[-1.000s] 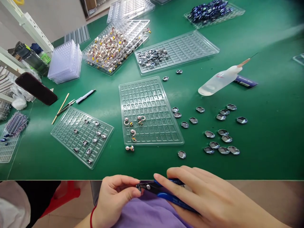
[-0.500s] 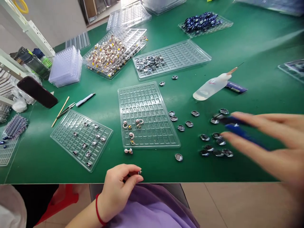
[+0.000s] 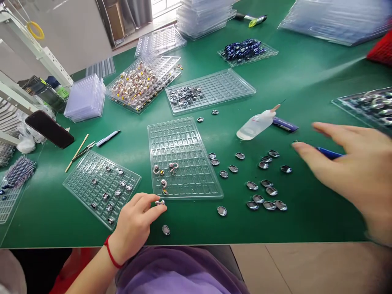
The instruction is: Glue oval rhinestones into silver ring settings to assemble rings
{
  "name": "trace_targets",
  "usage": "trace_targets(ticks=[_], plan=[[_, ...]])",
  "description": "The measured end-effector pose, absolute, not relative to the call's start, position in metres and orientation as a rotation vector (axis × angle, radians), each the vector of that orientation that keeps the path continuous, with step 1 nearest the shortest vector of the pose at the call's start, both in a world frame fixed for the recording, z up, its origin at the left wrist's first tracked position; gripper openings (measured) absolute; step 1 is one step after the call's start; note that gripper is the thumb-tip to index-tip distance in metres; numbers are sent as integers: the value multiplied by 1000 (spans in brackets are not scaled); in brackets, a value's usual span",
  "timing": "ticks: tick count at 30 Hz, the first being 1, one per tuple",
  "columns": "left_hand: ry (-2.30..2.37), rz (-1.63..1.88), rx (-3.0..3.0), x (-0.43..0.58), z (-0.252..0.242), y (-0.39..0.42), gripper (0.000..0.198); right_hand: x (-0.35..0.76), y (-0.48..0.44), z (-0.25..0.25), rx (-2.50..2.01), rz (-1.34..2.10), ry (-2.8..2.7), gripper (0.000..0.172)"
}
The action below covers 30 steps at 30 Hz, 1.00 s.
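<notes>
My left hand [image 3: 136,216], with a red string bracelet, pinches a small earring part [image 3: 159,202] between thumb and fingers at the near edge of a clear compartment tray [image 3: 196,171]. In that tray sit a few curved white earring parts [image 3: 173,165] with yellow bits. A faceted oval stone [image 3: 165,230] lies on the table just right of my left hand. My right hand [image 3: 349,163] hovers at the right with thumb and fingers apart. Blue tweezers [image 3: 330,153] show partly behind its thumb. Several dark oval stones [image 3: 269,205] lie scattered left of that hand.
A smaller clear tray [image 3: 82,171] with several stones is at the left, near a pen [image 3: 108,138] and a phone [image 3: 49,129]. A glue bottle [image 3: 255,125] with a needle tip lies beyond the stones. Loaded trays [image 3: 239,83] and stacked plastic sheets [image 3: 337,20] stand farther back.
My left hand has moved up and left to the earring part by the tray. An oval stone now lies on the table where that hand was. My right hand has drawn back, fingers spread from the tweezers.
</notes>
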<state>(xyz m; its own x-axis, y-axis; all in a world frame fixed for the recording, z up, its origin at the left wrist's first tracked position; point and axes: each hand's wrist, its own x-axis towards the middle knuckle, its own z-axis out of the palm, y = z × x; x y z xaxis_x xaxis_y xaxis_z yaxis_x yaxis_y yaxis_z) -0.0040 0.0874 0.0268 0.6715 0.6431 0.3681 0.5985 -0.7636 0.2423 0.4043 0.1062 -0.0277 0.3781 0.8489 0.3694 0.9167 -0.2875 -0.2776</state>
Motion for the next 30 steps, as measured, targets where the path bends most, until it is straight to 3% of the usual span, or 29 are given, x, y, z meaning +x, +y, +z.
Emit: trace_targets(ticks=[2,5,11,17,20,23,26,30], plan=[[861,589,2934,-5,31,98,29,381,125,-1,-2228,125,-1387,60],[708,532,3055,-6,35,108,23,364,150,14,-2185,280,-1400,72],[871,780,2662,-7,31,97,21,361,168,12,-2125,387,-1359,44],[1323,861,1342,-13,30,56,8,332,128,24,-1888,506,-1225,48],[1341,881,931,-16,30,38,4,297,77,20,-1614,901,-1232,54],[1354,932,760,-18,28,24,13,252,26,13,-1412,1277,-1149,54],[1384,946,730,-18,26,12,15,212,-2,11,-1409,1397,-927,43],[1427,971,843,-16,23,4,10,189,-5,12,-1399,1435,-789,45]])
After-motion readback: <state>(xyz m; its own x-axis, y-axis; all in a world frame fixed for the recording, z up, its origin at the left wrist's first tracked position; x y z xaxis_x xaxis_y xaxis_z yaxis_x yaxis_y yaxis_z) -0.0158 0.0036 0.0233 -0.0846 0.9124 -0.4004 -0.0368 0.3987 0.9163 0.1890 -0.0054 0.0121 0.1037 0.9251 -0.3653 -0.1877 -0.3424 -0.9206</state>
